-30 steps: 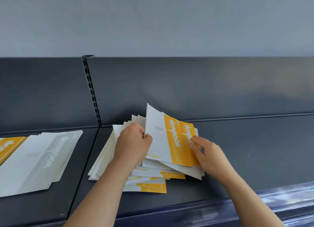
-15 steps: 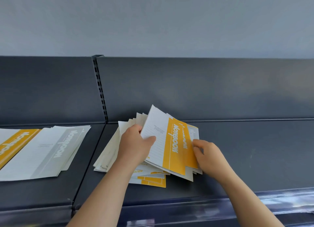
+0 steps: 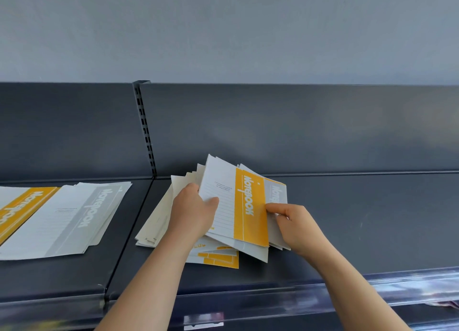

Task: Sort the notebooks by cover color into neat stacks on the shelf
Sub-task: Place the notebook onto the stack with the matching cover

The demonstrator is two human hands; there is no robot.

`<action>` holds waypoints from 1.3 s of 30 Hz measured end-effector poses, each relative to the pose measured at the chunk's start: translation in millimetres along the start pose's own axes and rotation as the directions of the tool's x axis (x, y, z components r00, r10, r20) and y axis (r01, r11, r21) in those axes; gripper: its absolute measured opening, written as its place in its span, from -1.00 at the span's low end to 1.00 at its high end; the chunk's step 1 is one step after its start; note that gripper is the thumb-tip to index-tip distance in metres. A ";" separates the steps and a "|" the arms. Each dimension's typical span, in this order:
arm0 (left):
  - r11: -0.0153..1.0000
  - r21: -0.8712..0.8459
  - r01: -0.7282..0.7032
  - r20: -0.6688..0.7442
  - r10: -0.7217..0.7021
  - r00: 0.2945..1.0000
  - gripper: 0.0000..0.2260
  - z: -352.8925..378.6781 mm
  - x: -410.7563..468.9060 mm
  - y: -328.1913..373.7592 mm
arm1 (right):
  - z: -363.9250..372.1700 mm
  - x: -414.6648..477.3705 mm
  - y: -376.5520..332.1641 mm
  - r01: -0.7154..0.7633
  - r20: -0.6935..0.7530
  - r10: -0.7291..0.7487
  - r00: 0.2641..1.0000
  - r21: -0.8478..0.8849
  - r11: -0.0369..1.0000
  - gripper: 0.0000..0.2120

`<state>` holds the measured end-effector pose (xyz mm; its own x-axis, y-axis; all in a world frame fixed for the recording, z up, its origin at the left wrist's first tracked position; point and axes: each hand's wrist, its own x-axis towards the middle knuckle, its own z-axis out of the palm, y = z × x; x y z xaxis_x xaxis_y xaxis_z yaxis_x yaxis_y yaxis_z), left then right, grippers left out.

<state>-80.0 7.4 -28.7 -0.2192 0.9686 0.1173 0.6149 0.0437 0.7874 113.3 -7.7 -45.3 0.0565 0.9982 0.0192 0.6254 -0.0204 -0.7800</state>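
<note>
Two hands work a loose pile of notebooks (image 3: 159, 221) lying on the dark shelf (image 3: 347, 231) just right of the slotted post (image 3: 145, 132). The left hand (image 3: 192, 212) grips a raised fan of them, thumb pressed on the front of a yellow-banded notebook (image 3: 250, 206), while the right hand (image 3: 295, 225) pinches that notebook's right edge with curled fingers, in front of a gray-banded notebook (image 3: 277, 191). Left of the post, well apart from the pile, a gray-banded stack (image 3: 74, 219) lies flat on the shelf, and a yellow-banded stack (image 3: 22, 206) lies beside it, farther from the post.
</note>
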 end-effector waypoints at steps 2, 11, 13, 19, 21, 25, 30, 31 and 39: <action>0.999 -0.005 -0.033 -0.036 0.033 0.999 -0.95 -2.2 -2.7 1.4 | 1.5 1.4 0.5 0.007 0.010 -0.007 1.000 0.007 1.000 -0.61; 0.999 -0.030 -0.009 -0.121 0.006 0.993 -0.88 -19.2 -3.8 1.3 | 3.8 2.8 2.3 0.128 0.110 -0.117 0.987 -0.098 0.987 -0.63; 0.998 -0.063 -0.004 -0.097 -0.002 0.995 -0.86 -18.1 -6.1 3.2 | 5.2 7.4 3.5 0.137 0.127 -0.116 0.985 -0.178 0.974 -0.64; 0.986 -0.168 0.010 -0.086 -0.025 0.996 -0.85 -12.6 -12.4 8.3 | -1.6 20.1 6.7 0.069 0.117 -0.042 0.992 -0.239 0.969 -0.77; 0.979 -0.203 0.000 -0.108 -0.022 0.994 -0.85 -15.8 -14.6 5.8 | -1.3 18.2 3.6 0.073 0.087 -0.057 0.995 -0.197 0.978 -0.80; 0.951 -0.307 -0.029 -0.108 -0.005 0.994 -0.85 -23.3 -20.8 1.0 | 7.4 9.4 -18.3 0.119 0.090 -0.111 0.990 -0.091 0.989 -0.62; 0.923 -0.378 -0.070 -0.166 0.007 0.986 -0.85 -43.6 -28.0 -8.7 | 23.7 2.8 -49.3 0.198 0.039 -0.200 0.979 0.047 0.979 -0.66; 0.923 -0.378 -0.077 -0.184 0.006 0.983 -0.85 -49.8 -28.4 -13.2 | 28.0 2.1 -55.3 0.222 0.013 -0.224 0.975 0.057 0.973 -0.66; 0.954 -0.296 -0.041 -0.206 -0.022 0.978 -0.75 -117.0 -37.2 -64.9 | 85.0 -6.8 -111.2 0.347 -0.031 -0.345 0.938 0.120 0.930 -0.62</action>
<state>-200.4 -60.2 -13.4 -0.3839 0.8962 0.2222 0.3718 -0.0703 0.9256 -22.7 -7.4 -11.9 -0.1392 0.9416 0.3066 0.5080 0.3337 -0.7941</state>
